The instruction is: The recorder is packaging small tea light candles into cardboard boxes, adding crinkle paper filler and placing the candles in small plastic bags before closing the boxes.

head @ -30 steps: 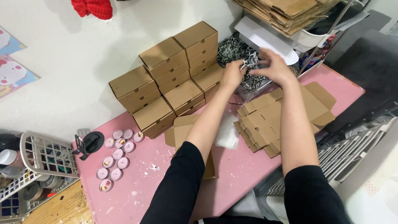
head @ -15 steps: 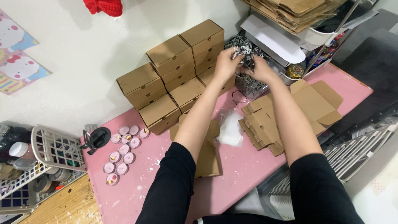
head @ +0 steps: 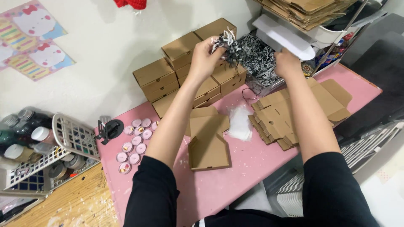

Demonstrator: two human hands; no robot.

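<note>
Shredded paper (head: 252, 54) clump between hands, stretched left-right.

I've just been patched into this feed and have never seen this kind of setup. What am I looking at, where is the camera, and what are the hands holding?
There is no machine here: a person works with two bare hands, and the single camera sits on their head, looking down over both arms. The left hand pinches a tuft pulled up from the pile of black-and-white shredded paper; the right hand is at the same pile, though what it grips is hidden. Below is a pink table. On it lie an open, partly folded cardboard box, a stack of flat box blanks, stacks of closed brown boxes against the wall, a crumpled white sheet, and a cluster of small pink round candles. A white basket of bottles stands at the table's left.
</note>
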